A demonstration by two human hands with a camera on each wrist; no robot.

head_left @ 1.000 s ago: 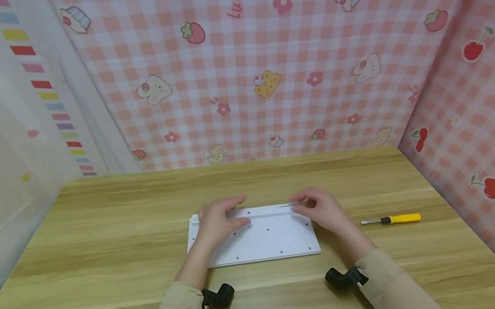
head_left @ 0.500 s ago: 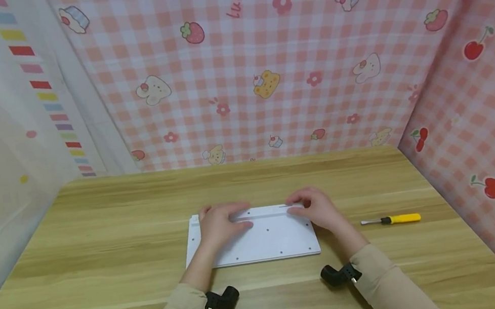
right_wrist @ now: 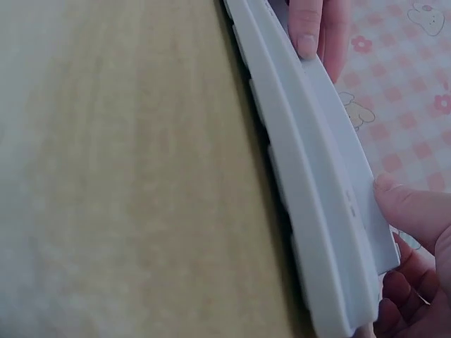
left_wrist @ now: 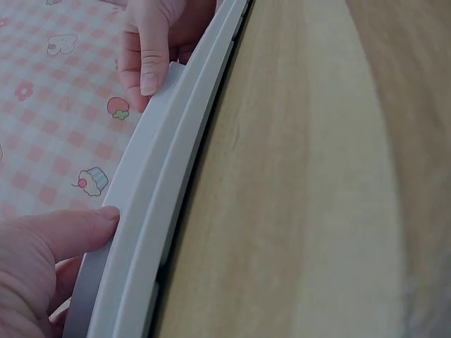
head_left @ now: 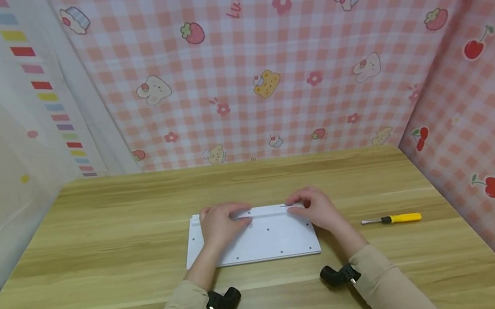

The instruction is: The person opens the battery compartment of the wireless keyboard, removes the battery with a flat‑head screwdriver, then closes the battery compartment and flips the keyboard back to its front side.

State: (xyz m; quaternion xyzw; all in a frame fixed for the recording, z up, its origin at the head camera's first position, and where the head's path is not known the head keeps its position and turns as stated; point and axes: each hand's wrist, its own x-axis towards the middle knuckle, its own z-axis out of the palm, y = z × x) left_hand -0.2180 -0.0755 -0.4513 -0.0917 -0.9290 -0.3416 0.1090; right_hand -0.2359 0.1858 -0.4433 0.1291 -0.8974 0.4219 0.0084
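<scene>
A white keyboard lies face down on the wooden table, its underside dotted with several small dark screw holes. Along its far side runs a raised strip. My left hand grips this strip left of the middle, thumb on the near side and fingers reaching over the back. Near the far right corner, my right hand pinches the same strip between thumb and fingers. Key edges show as pale caps below the keyboard in the right wrist view. The left thumb presses on the strip in the left wrist view.
A screwdriver with a yellow handle lies on the table to the right of the keyboard. A pink checked cloth hangs behind the table, and more cloth covers both sides. Each wrist carries a black camera mount.
Both hands have shifted a little inward along the strip, the left to the right and the right slightly to the left. They barely move over the last half second. The screwdriver stays put.
</scene>
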